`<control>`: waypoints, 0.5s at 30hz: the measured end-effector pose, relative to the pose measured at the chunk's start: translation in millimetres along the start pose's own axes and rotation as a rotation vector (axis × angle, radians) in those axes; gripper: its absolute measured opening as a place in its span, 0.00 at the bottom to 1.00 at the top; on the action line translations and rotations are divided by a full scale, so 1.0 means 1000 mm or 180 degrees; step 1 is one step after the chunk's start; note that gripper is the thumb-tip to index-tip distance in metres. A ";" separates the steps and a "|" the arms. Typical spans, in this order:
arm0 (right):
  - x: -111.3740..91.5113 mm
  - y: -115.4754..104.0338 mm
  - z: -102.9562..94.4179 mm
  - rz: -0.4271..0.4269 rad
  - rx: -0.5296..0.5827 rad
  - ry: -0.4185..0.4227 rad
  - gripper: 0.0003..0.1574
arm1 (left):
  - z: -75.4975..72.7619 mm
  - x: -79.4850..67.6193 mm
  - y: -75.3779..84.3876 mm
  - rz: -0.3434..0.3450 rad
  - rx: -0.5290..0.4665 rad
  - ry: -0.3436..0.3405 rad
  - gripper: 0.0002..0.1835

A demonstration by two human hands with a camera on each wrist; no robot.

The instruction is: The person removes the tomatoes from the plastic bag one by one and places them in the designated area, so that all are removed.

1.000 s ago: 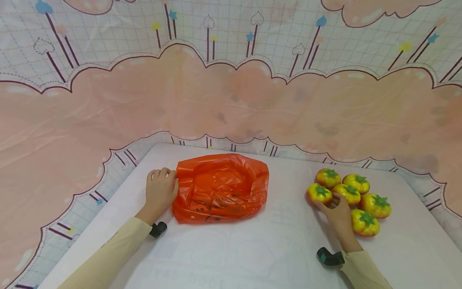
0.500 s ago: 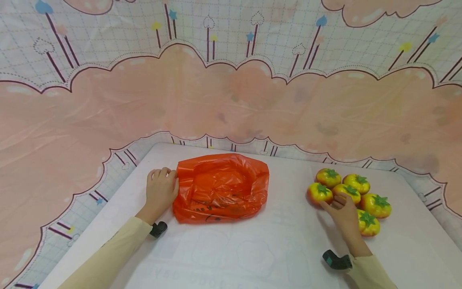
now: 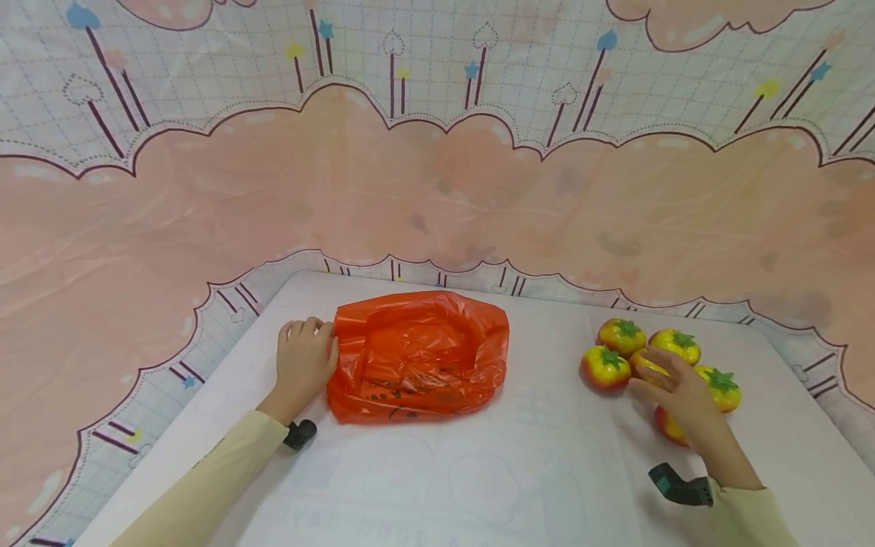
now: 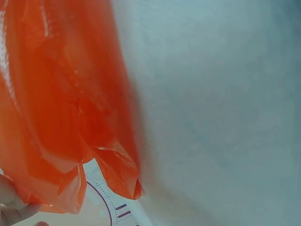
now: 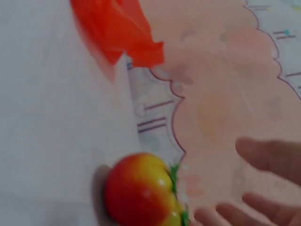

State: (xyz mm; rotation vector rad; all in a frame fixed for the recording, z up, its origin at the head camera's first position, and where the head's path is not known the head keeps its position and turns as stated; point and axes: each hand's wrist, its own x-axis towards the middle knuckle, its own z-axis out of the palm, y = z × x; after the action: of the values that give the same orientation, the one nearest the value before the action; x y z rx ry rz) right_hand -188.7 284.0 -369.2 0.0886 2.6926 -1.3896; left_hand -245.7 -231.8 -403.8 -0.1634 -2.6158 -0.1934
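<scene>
A crinkled orange-red plastic bag [image 3: 420, 357] lies on the white table with its mouth spread upward. My left hand [image 3: 304, 357] pinches the bag's left rim; in the left wrist view the fingers [image 4: 14, 207] show at the bag's edge. On the right sits a cluster of several glossy yellow-and-red tomatoes with green leafy tops, the leftmost tomato [image 3: 604, 369] lying closest to the bag. Over the cluster hovers my right hand [image 3: 683, 395], partly covering the middle and front tomatoes. Its fingers are spread and hold nothing; in the right wrist view they stand apart beside a tomato [image 5: 141, 190].
The white table [image 3: 478, 486] runs back to a patterned cloth backdrop [image 3: 437, 197] with pink clouds. Black wrist devices sit near both cuffs, one by the left sleeve [image 3: 205, 479], the other by the right sleeve [image 3: 752, 516].
My right hand has drawn away from the leftmost tomato and moved right, over the cluster, its fingers spreading. That tomato shifted slightly right. My left hand and the bag have stayed put.
</scene>
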 end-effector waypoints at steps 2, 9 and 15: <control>0.000 0.002 -0.007 -0.0203 -0.0022 -0.0086 0.46 | 0.000 0.000 0.000 -0.0002 0.0005 -0.0006 0.14; 0.003 0.009 -0.030 -0.0980 0.0233 -0.0693 0.33 | 0.000 0.002 -0.003 0.0025 -0.0040 0.0018 0.13; 0.008 -0.001 -0.041 -0.1292 0.0147 -0.1050 0.26 | -0.006 0.006 -0.008 0.0177 0.0006 0.0044 0.15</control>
State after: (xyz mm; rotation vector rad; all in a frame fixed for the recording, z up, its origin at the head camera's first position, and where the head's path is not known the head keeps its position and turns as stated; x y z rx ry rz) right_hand -199.9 316.9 -346.0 -0.6575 2.4842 -1.4088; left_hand -249.4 -240.5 -396.6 -0.2333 -2.5942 -0.1720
